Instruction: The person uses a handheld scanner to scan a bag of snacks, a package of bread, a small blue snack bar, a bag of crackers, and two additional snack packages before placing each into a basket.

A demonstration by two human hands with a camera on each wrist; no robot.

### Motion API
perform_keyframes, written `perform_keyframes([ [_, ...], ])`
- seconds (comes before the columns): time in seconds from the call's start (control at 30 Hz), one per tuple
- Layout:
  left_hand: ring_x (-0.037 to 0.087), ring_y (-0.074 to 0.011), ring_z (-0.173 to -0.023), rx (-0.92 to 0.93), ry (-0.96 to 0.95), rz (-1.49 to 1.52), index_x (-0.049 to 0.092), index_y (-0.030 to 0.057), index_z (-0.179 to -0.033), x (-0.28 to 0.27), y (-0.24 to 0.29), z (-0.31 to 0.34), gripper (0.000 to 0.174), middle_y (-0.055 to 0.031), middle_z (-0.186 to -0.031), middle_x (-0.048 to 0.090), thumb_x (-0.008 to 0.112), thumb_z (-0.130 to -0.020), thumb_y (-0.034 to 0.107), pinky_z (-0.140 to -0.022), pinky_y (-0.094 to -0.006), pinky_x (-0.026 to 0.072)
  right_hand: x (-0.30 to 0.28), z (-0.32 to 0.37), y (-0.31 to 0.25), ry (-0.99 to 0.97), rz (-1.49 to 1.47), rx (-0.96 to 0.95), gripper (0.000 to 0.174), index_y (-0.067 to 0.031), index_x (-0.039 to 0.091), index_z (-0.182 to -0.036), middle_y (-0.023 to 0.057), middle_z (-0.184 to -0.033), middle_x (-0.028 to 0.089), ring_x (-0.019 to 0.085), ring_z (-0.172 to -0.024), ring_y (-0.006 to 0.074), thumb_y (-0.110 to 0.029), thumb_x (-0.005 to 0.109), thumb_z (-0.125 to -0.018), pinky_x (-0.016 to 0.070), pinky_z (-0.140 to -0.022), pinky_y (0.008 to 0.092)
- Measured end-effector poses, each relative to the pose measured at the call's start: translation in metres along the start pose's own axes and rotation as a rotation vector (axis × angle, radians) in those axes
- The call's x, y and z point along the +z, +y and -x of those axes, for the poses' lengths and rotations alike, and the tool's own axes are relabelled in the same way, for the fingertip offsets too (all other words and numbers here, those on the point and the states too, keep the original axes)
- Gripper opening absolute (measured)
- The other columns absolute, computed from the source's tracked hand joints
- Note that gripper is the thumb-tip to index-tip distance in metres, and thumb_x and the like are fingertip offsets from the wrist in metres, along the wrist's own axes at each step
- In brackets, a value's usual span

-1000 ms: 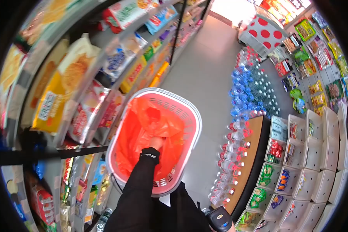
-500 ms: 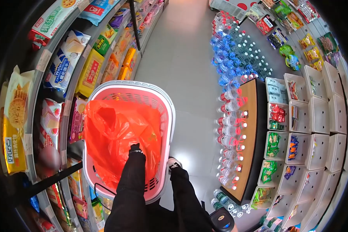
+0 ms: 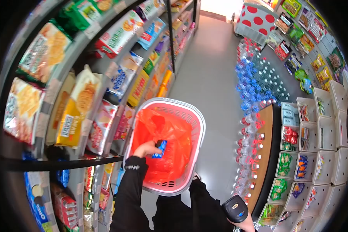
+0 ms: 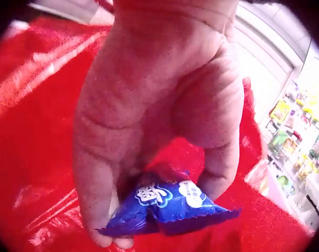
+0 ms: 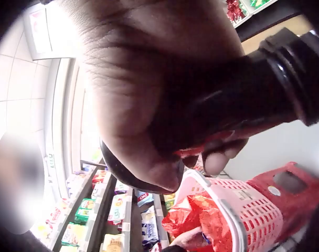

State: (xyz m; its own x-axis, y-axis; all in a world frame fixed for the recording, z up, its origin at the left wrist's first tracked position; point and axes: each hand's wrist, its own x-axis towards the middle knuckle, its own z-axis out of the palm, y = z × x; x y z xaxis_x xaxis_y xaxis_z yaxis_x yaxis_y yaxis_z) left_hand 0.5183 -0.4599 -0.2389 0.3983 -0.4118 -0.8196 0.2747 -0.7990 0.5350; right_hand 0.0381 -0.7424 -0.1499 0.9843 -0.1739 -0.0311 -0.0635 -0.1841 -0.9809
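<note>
In the head view a pink basket (image 3: 197, 116) with a pale rim stands in front of me, a red plastic bag (image 3: 178, 131) lining it. My left hand (image 3: 145, 148) is inside the basket's outline, over the bag. Between its thumb and fingers it pinches a small blue snack packet (image 3: 161, 148), whose white lettering shows on the packet (image 4: 167, 202) in the left wrist view. My right hand (image 3: 246, 224), low on the right, grips a black handheld barcode scanner (image 3: 235, 208). The right wrist view shows that hand (image 5: 138, 89) wrapped round the scanner's dark handle (image 5: 222, 100).
Shelves of packaged biscuits (image 3: 75, 110) run close along the left, a dark bar (image 3: 85, 164) crossing before them. Bottled drinks (image 3: 247, 150) line the aisle's right side beside a wooden ledge (image 3: 263, 154). White bins of sweets (image 3: 284, 164) stand farther right.
My left hand, earlier sunk and mostly hidden in the red bag, has come up into sight with the blue packet in its fingers. The head view has shifted; the right hand still has the scanner.
</note>
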Motion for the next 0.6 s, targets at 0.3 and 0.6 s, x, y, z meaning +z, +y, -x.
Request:
perform_keyframes([
  [0.3, 0.056, -0.0168, -0.085, 0.466, -0.167, 1.037, 0.036, 0.0035, -0.118, 0.068, -0.028, 0.171, 0.057, -0.0088, -0.095, 0.056, 0.064, -0.069, 0.004, -0.076, -0.0306, 0.0460, 0.015, -0.143, -0.119, -0.103, 0.201, 0.338, 0.054, -0.0010, 0.052, -0.102, 0.0118, -0.094, 0.059, 0.057, -0.088, 0.0197, -0.010, 0.072, -0.052, 0.0442, -0.076, 0.0306],
  [0.6, 0.051, -0.0303, -0.097, 0.890, -0.213, 1.351, 0.030, 0.0069, -0.124, 0.130, -0.008, 0.220, 0.063, -0.0165, -0.105, 0.049, 0.060, -0.073, 0.026, -0.087, -0.0451, 0.0379, 0.045, -0.215, -0.164, -0.546, 0.275, -0.040, 0.047, -0.0011, 0.051, -0.101, 0.0149, -0.092, 0.057, 0.055, -0.088, 0.0275, -0.007, 0.064, -0.055, 0.0418, -0.078, 0.0321],
])
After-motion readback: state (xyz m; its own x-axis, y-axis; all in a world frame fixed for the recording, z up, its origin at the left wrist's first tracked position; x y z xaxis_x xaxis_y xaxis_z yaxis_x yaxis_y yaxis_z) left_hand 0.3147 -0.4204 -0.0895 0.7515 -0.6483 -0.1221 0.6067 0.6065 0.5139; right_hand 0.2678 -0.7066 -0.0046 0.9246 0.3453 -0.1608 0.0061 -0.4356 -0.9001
